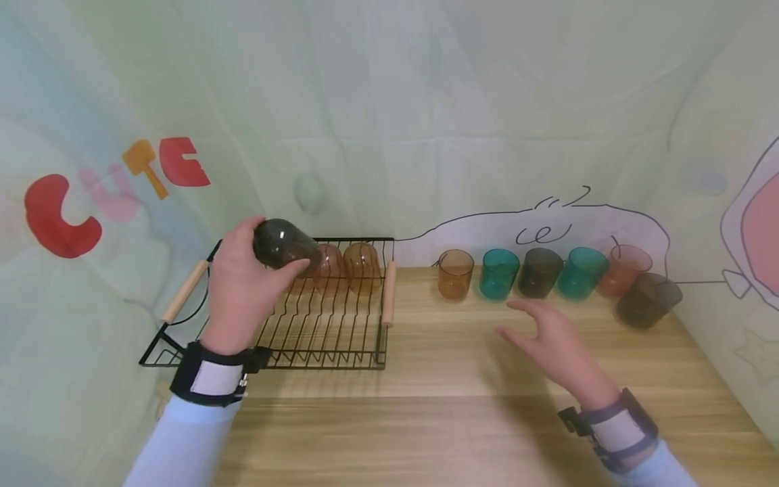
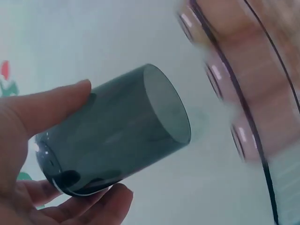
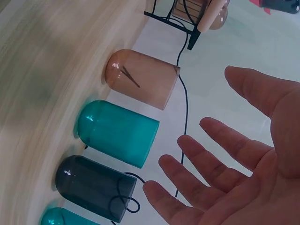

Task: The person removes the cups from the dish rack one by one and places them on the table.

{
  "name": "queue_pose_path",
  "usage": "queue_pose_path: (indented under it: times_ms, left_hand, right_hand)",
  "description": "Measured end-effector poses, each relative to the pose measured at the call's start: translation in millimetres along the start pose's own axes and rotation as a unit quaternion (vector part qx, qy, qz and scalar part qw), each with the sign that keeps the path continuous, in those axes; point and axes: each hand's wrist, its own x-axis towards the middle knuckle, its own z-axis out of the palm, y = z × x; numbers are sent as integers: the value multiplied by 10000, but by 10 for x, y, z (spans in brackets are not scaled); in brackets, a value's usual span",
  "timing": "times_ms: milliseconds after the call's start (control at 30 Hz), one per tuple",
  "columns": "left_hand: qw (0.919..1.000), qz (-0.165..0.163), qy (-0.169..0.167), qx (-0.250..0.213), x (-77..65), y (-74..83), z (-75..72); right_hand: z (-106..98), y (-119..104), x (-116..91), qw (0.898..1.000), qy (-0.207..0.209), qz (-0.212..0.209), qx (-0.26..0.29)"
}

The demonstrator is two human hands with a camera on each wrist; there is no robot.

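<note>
My left hand (image 1: 240, 284) grips a dark grey glass cup (image 1: 281, 245) above the back left of a black wire rack (image 1: 328, 358). In the left wrist view the thumb and fingers clasp the cup (image 2: 112, 131), which is tilted with its mouth away from the palm. Upside down in the rack stand a pink cup (image 1: 331, 270) and an amber cup (image 1: 363, 269); another pinkish one is partly hidden by the hand. My right hand (image 1: 560, 348) is held over the table with fingers spread, nearest a teal cup (image 1: 499, 274) and a dark cup (image 1: 539, 272), touching neither.
A row of upright cups lines the table's back right: an amber cup (image 1: 455, 274), a second teal cup (image 1: 582, 274), a red cup (image 1: 625, 270) and a tilted dark cup (image 1: 648, 301). Wooden handles (image 1: 389, 294) flank the rack. A printed cloth (image 1: 377, 122) hangs behind.
</note>
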Motion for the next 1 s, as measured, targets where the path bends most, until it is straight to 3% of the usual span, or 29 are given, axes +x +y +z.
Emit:
queue_pose_path:
  times_ms: [267, 467, 567, 733, 1000]
  left_hand:
    - [9936, 544, -248, -958, -215, 405, 258]
    - [9848, 482, -756, -1487, -322, 628, 442]
    - [9827, 417, -995, -1504, -360, 700, 519]
    - [9759, 43, -1446, -1634, -431, 788, 645]
    - [9404, -819, -1968, -2651, -548, 898, 836]
  right_hand:
    - [-42, 14, 9, 10000, 51, 17, -53]
    - [-61, 16, 16, 9998, 139, -59, -126]
    - [-61, 10, 12, 9998, 123, -56, -126]
    - [-63, -18, 1, 9999, 72, 40, -101]
    - [-72, -94, 5, 10000, 55, -14, 11]
